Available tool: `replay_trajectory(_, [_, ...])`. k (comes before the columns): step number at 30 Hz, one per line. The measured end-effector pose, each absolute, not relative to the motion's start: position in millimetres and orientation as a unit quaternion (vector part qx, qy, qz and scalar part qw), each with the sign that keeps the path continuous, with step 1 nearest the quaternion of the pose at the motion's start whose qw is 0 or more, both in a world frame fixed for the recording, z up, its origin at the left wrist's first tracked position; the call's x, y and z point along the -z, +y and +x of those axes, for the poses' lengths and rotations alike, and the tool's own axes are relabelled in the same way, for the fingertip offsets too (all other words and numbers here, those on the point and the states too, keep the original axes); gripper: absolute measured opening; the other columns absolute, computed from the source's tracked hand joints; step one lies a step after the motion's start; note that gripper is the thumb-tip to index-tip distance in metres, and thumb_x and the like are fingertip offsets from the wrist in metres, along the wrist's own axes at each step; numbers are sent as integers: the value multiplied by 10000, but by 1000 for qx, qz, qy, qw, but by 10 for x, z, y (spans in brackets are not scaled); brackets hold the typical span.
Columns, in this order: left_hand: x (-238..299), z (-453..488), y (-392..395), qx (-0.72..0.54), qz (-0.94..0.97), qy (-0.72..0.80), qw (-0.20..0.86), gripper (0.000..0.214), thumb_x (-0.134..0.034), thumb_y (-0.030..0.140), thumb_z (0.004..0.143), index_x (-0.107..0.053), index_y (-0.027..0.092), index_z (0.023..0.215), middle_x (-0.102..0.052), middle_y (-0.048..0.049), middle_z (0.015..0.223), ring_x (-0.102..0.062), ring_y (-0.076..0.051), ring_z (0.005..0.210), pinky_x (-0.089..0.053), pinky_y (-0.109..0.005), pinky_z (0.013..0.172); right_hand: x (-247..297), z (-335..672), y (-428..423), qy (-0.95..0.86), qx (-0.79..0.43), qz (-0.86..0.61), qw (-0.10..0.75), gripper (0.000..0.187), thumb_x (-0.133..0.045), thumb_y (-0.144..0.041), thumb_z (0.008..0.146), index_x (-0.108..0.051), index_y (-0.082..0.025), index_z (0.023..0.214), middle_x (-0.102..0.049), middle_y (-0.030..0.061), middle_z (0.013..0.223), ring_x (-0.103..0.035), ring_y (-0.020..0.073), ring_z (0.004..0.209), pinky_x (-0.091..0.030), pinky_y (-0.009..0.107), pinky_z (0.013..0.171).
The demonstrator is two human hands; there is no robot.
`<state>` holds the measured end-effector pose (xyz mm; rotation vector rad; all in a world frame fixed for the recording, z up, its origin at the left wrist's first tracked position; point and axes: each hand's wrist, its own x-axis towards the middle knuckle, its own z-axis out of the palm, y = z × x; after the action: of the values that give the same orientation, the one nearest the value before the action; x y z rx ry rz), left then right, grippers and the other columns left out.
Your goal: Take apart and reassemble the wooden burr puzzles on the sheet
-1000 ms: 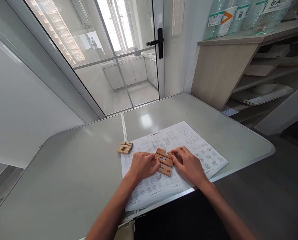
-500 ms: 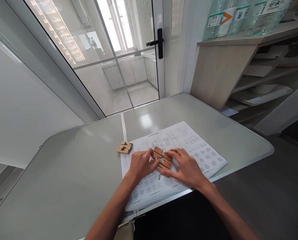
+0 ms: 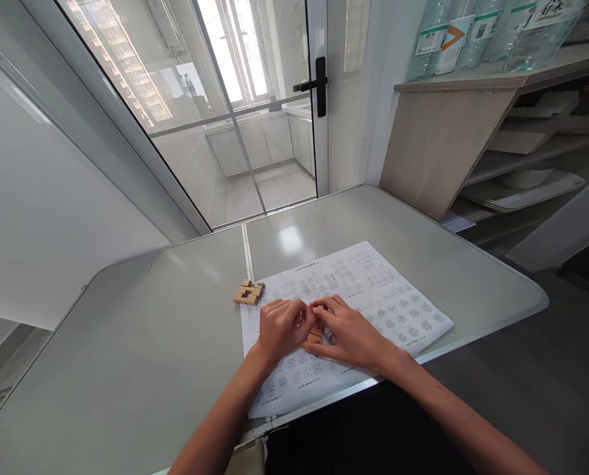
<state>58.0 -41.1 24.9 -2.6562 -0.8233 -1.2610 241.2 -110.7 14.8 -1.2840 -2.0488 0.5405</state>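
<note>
Blocks (image 3: 314, 334) on printed sheet (image 3: 398, 310), text unreadable

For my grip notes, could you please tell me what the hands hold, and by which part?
The left hand and right hand clasp the wooden puzzle pieces from opposite sides; the exact finger contact is hidden.

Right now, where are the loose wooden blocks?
Head view: the blocks lie on the table at the sheet's left edge, just beyond the left hand.
</note>
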Motion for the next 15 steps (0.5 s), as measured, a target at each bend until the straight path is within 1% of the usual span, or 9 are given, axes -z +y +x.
replay_trajectory(2, [-285, 609, -471, 438, -870, -222, 38, 340, -626, 120, 912, -439, 211, 644, -468, 85, 487, -434, -83, 434, -359, -249, 535, -148, 2363, -1030, -793, -209, -470, 326, 326, -786, -340, 872, -679, -245, 1165, -664, 103, 1264, -583, 305, 1207, -604, 458, 958])
replay_trajectory(3, [-297, 626, -503, 447, -871, -199, 38, 351, -630, 117, 904, -422, 213, 638, -469, 82, 491, -443, -87, 445, -367, -253, 541, -144, 2340, -985, -803, -207, -458, 321, 297, -767, -289, 877, -680, -247, 1158, -664, 99, 1262, -581, 298, 1206, -598, 451, 967])
replay_trajectory(5, [-303, 665, -561, 461, -873, -154, 44, 363, -640, 125, 886, -401, 216, 628, -476, 76, 496, -442, -93, 451, -372, -266, 539, -117, 2293, -876, -823, -196, -431, 313, 303, -706, -206, 896, -668, -242, 1194, -663, 99, 1260, -578, 287, 1200, -588, 439, 977])
replay_trajectory(8, [-281, 710, -623, 453, -883, -116, 49, 340, -644, 137, 868, -419, 217, 627, -499, 70, 503, -447, -100, 451, -383, -284, 534, -28, 2212, -686, -865, -177, -376, 282, 358, -678, -210, 923, -631, -218, 1278, -653, 110, 1303, -566, 296, 1228, -556, 445, 1022])
replay_trajectory(11, [-254, 719, -649, 437, -892, -106, 48, 324, -642, 141, 865, -438, 218, 625, -510, 68, 509, -466, -103, 455, -388, -288, 525, 56, 2119, -519, -882, -169, -352, 265, 341, -638, -182, 962, -608, -212, 1301, -657, 95, 1321, -582, 275, 1207, -514, 419, 1068])
replay_trajectory(15, [-254, 698, -649, 440, -892, -94, 45, 350, -653, 128, 859, -422, 222, 614, -504, 70, 509, -467, -102, 454, -400, -289, 528, 43, 2033, -416, -878, -199, -346, 264, 247, -630, -168, 983, -645, -254, 1214, -687, 31, 1286, -602, 228, 1149, -479, 346, 1086])
